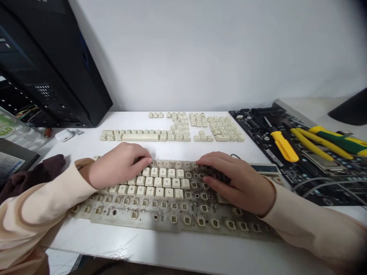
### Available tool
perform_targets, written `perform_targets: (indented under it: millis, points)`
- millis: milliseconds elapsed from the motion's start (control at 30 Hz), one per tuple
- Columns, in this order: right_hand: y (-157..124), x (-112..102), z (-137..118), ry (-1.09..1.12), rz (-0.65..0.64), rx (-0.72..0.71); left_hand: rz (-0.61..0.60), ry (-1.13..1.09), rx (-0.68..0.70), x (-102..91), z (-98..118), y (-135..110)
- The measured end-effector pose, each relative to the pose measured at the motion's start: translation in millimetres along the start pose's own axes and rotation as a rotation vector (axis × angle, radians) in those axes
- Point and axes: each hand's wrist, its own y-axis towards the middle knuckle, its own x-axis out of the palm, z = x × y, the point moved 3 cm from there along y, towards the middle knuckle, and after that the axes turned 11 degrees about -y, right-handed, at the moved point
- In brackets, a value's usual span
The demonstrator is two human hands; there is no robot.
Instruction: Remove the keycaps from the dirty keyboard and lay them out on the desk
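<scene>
A dirty, see-through keyboard plate (143,223) lies on the white desk, partly fitted with cream keycaps (159,182) in its upper middle. Many of its square sockets are bare. My left hand (114,166) is over the plate's upper left, thumb and forefinger closed together at the top row; whatever they pinch is hidden. On the right half, my right hand (237,181) rests with thumb and fingers apart, fingertips touching the plate among bare sockets. Nothing shows between those fingers. Both palms and sleeves cover parts of the plate.
Behind the plate, loose keycaps (226,128) and a long space bar (140,136) lie in rows. A black computer case (57,65) stands at left. A circuit board (258,130) at right carries a yellow screwdriver (283,146) and yellow-handled pliers (321,143).
</scene>
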Motion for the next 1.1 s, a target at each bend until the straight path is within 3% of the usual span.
perform_targets:
  millis: [233, 433, 567, 767, 1100]
  points:
    - [-2, 0, 0, -0.008, -0.017, 0.023, 0.088, 0.134, -0.08, 10.9, 0, -5]
    - [0, -1, -1, -0.01, -0.02, 0.0, 0.077, 0.135, -0.162, 10.6, 8, 0]
    - [1, -2, -2, -0.031, -0.021, -0.037, 0.15, 0.142, -0.205, 13.9, 13, 2]
    - [1, -3, -3, -0.033, -0.041, -0.036, 0.167, 0.038, -0.25, 14.5, 8, 4]
    - [3, -3, -4, 0.025, -0.065, 0.033, 0.127, 0.164, -0.195, 9.5, 5, 17]
